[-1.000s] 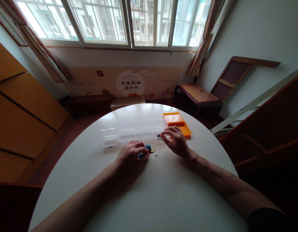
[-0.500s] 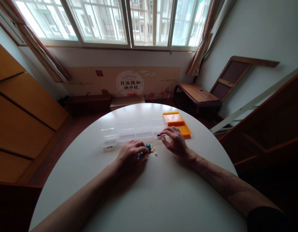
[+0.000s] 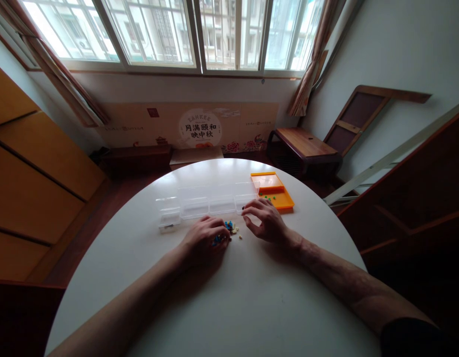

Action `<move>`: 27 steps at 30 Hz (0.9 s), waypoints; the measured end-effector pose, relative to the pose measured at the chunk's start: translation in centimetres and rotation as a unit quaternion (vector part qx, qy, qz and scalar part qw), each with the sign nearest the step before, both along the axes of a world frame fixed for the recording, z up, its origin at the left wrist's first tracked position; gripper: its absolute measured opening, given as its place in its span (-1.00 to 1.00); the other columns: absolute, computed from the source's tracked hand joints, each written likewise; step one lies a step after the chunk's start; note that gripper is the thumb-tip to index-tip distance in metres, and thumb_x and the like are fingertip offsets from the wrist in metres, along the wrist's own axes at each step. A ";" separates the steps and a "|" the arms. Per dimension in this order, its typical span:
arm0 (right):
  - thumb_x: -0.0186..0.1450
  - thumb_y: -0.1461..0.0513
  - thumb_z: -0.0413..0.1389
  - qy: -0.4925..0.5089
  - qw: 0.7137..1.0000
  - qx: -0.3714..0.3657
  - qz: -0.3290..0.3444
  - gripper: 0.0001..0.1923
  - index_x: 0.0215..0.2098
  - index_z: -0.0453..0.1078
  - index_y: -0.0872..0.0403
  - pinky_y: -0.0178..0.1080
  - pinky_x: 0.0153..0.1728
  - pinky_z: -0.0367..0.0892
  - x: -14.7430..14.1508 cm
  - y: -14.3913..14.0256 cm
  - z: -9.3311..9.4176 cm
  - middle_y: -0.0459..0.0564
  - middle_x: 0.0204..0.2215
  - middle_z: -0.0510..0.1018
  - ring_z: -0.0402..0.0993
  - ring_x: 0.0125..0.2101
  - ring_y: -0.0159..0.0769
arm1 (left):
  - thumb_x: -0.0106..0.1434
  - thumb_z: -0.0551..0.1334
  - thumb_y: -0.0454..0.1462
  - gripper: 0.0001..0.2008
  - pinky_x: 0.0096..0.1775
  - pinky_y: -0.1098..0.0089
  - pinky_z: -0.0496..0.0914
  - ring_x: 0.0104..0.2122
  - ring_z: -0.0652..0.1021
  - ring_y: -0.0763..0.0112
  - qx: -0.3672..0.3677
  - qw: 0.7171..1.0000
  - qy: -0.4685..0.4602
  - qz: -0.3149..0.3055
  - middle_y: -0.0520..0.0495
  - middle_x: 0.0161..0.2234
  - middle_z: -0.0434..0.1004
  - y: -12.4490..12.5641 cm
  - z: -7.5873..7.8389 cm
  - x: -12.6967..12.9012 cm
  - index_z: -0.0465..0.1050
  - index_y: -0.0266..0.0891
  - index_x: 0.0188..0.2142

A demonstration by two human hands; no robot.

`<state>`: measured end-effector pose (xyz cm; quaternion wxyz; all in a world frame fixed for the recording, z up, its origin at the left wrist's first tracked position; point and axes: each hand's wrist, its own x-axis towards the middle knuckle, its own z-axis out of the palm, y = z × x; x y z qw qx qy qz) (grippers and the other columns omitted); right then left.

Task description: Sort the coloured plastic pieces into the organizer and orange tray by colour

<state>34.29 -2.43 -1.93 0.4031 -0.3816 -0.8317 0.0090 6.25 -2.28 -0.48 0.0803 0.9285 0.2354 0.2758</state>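
My left hand [image 3: 207,234] lies on the table with its fingers curled around part of a pile of small toy bricks [image 3: 229,226], blue, pale yellow and dark. Some of the bricks show between thumb and fingers; others are hidden beneath the palm. At the fingertips is a small brown piece [image 3: 230,239]. My right hand [image 3: 268,220] hovers at the near right end of a clear plastic compartment box [image 3: 195,210]. Its thumb and forefinger are apart, with nothing visible between them. Just beyond those fingers, a dark piece [image 3: 243,208] sits in the box's right compartment.
Behind my right hand lies an orange tray [image 3: 287,201] with several green pieces [image 3: 274,198] in it. One loose pale brick [image 3: 240,237] is between my hands. The round white table [image 3: 252,307] has its far edge near a wooden stool [image 3: 307,141] and a printed board [image 3: 140,124].
My right hand has drawn slightly toward me, and its fingers have come away from the dark piece. Green pieces now show in the orange tray. My left fingers have shifted slightly over the bricks.
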 end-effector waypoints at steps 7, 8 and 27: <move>0.45 0.29 0.25 -0.005 1.000 0.006 0.020 -0.92 -0.14 0.56 -0.03 -0.02 0.04 0.40 0.0 0.1 -0.2 0.00 -0.14 0.68 0.53 -0.11 -0.12 | 0.37 0.35 -0.24 -0.93 -0.07 0.26 0.40 -0.26 0.63 0.33 -0.003 1.000 0.006 0.025 -0.03 -0.19 0.69 -0.2 0.2 0.0 0.63 -0.10 -0.17; 0.45 0.29 0.25 -0.005 1.000 0.006 0.021 -0.92 -0.14 0.55 -0.03 -0.02 0.03 0.40 0.0 0.1 -0.2 0.00 -0.14 0.67 0.53 -0.11 -0.12 | 0.36 0.36 -0.23 -0.93 -0.07 0.25 0.40 -0.27 0.63 0.32 -0.003 1.000 0.006 0.025 -0.03 -0.20 0.69 -0.3 0.2 0.0 0.63 -0.10 -0.18; 0.45 0.20 0.30 -0.025 0.988 0.012 0.151 -0.89 -0.05 0.55 -0.05 -0.07 0.01 0.46 -0.4 -0.4 0.5 -0.03 -0.16 0.70 0.59 -0.15 -0.18 | 0.63 0.18 -0.22 -0.81 -0.06 0.32 0.43 -0.23 0.69 0.37 -0.010 0.999 -0.044 0.003 -0.06 -0.16 0.74 0.5 0.0 -0.1 0.55 -0.16 -0.10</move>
